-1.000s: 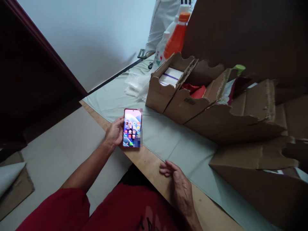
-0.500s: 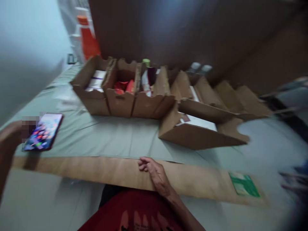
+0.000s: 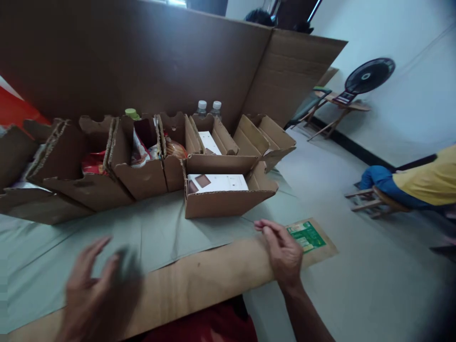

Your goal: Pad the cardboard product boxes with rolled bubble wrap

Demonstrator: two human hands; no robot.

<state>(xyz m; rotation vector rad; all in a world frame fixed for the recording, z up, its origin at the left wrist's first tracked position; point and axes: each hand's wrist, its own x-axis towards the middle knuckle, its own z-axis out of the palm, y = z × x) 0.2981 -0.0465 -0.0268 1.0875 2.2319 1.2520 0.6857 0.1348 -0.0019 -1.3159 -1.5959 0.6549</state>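
One wooden table point(image 3: 199, 275) before me, dressed in pale green cloth point(image 3: 156, 223), its near edge bare, a green printed label point(image 3: 309, 237) toward the right end. On the cloth: a row of open cardboard bins point(image 3: 142, 183), with one further bin point(image 3: 221, 206) set crosswise before them.

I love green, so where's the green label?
In the head view, the green label is right of centre, on the table, beside the right hand.
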